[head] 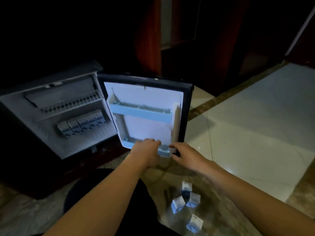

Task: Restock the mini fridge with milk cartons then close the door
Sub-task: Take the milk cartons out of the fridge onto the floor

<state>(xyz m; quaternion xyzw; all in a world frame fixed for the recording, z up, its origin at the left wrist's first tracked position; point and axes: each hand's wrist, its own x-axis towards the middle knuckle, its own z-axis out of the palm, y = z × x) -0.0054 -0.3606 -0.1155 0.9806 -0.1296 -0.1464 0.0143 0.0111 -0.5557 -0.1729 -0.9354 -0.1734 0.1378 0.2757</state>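
Note:
The mini fridge (20, 106) stands open on the floor, its door (146, 126) swung out to the right. Several milk cartons (81, 124) stand in a row on the fridge's bottom, under a wire shelf (71, 104). Several more cartons (189, 200) lie loose on the floor at lower right. My left hand (146, 150) reaches over the door's lower shelf (163, 150), fingers bent down onto its rail; I cannot see whether they hold anything. My right hand (185, 155) is beside it at the door's bottom right corner, fingers apart and empty.
The door's upper blue shelf (141, 112) holds nothing. Dark wooden furniture (187, 48) rises behind the fridge. Glossy tiled floor (255, 125) spreads to the right. My dark-clothed knee (102, 193) is between my arms.

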